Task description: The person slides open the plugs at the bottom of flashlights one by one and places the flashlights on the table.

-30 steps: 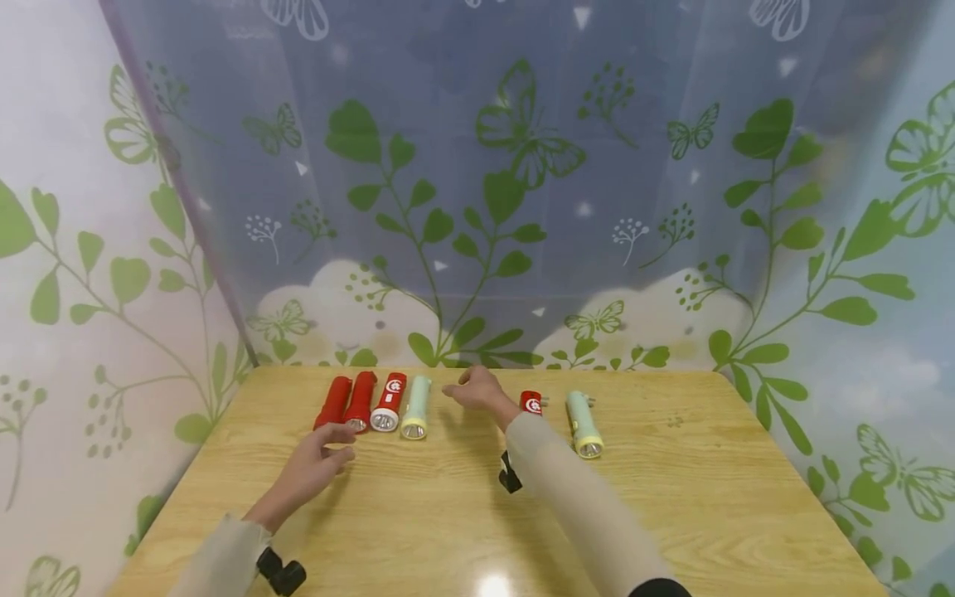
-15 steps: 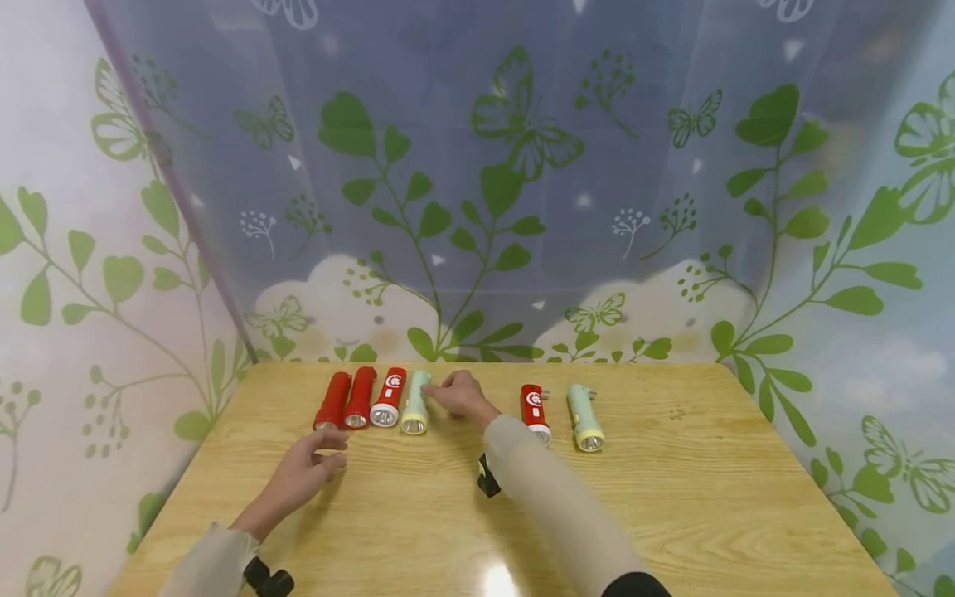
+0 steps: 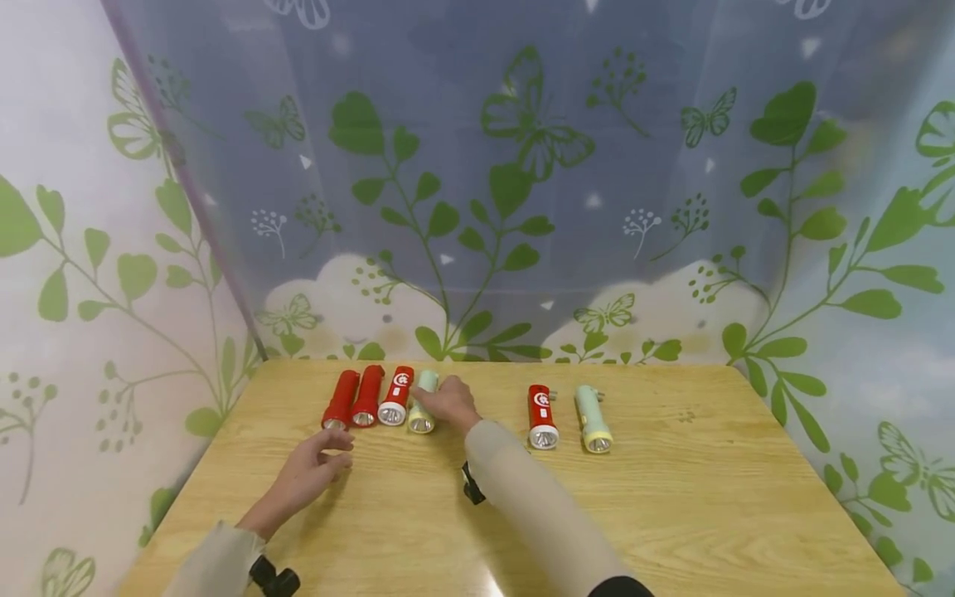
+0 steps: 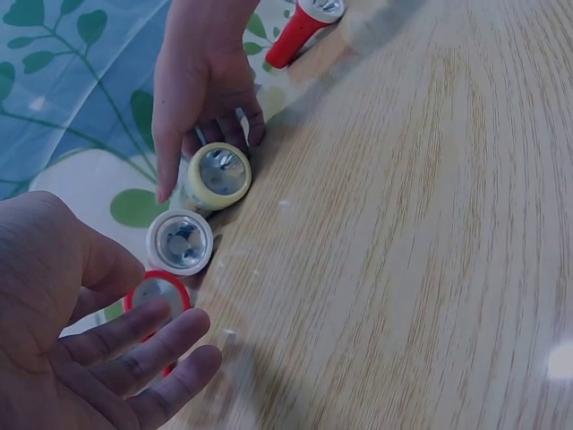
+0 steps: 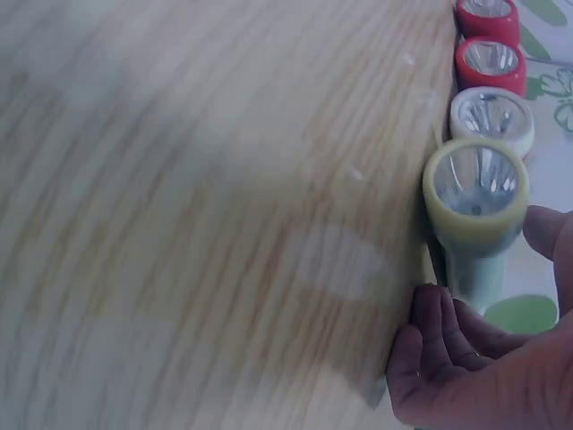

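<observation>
Four flashlights lie side by side on the left of the wooden table: a plain red flashlight [image 3: 341,400], a second red flashlight [image 3: 368,396], a red flashlight with a white rim [image 3: 395,396], and a mint-green flashlight with a yellow rim [image 5: 476,224]. My right hand [image 3: 450,403] holds the mint-green one at its body, thumb on one side and fingers on the other; its lens end faces the table's front. My left hand [image 3: 302,477] hovers with loosely bent fingers before the lens of the leftmost red flashlight, holding nothing; in the left wrist view its fingers partly cover a red rim [image 4: 159,291].
To the right, another red flashlight with a white rim [image 3: 542,416] and another mint-green flashlight [image 3: 593,419] lie apart from the row, plug prongs showing at their far ends. A patterned curtain [image 3: 477,207] borders the wooden table [image 3: 709,481] at the back and sides.
My right hand has moved left from beside the mint-green flashlight onto it, uncovering the red-and-white flashlight on the right. My left hand has stayed nearly in place.
</observation>
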{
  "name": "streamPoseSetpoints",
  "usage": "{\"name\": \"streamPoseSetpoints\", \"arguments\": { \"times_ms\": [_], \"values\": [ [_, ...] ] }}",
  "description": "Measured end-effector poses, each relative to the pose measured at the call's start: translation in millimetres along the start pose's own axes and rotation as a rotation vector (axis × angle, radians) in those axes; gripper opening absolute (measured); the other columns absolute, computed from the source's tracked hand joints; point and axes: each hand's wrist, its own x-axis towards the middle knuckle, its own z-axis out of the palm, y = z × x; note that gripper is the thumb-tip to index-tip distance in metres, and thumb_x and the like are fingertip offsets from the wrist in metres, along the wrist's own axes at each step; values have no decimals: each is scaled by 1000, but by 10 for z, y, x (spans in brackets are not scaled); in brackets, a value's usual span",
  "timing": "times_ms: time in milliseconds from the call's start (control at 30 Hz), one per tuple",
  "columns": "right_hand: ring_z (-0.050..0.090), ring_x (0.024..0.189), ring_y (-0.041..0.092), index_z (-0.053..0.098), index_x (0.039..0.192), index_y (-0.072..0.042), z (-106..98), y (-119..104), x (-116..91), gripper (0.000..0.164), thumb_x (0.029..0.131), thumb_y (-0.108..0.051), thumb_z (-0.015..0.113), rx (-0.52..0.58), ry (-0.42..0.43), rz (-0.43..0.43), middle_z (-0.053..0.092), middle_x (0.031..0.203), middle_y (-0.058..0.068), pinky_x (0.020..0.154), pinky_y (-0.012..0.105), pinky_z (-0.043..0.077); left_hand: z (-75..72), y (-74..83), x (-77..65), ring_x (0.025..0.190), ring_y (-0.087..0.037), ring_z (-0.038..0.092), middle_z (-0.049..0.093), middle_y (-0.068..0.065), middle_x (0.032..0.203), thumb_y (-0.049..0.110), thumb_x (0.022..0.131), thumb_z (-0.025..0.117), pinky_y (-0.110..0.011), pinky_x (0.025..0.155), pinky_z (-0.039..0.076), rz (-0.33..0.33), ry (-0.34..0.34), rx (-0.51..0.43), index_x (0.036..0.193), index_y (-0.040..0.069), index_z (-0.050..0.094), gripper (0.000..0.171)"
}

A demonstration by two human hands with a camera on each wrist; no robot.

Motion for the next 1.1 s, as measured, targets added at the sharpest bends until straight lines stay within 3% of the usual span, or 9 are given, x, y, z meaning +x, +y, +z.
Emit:
{"name": "streamPoseSetpoints", "arguments": {
  "times_ms": [300,600,833,1100],
  "values": [
    [58,72,20,62,92,-3,-3,-27,-52,38,86,-38,74,-26,33,7,61,82,7,59,29,47,14,43,-31,94,-25,70,65,-24,124,5,97,61,-33,75,59,-4,-4,-8,125,-3,59,29],
    [62,84,22,60,112,4,-77,-40,-30,47,85,-32,74,54,26,83,65,97,13,73,31,55,1,52,-48,97,-26,70,64,-24,127,6,98,60,-35,78,61,-6,-2,-30,128,-3,58,31],
    [58,83,22,56,110,2,-192,52,-25,39,82,-23,68,240,-17,126,59,95,12,70,29,50,51,77,-11,98,-27,71,64,-24,127,5,99,58,-38,80,62,0,-9,-45,128,-3,58,30],
    [61,77,20,62,105,5,-313,145,46,36,83,-21,70,358,-39,113,64,92,12,63,26,52,101,147,47,100,-27,71,64,-24,129,8,100,58,-39,83,63,14,-17,-57,130,-2,57,32]
  ]
}}
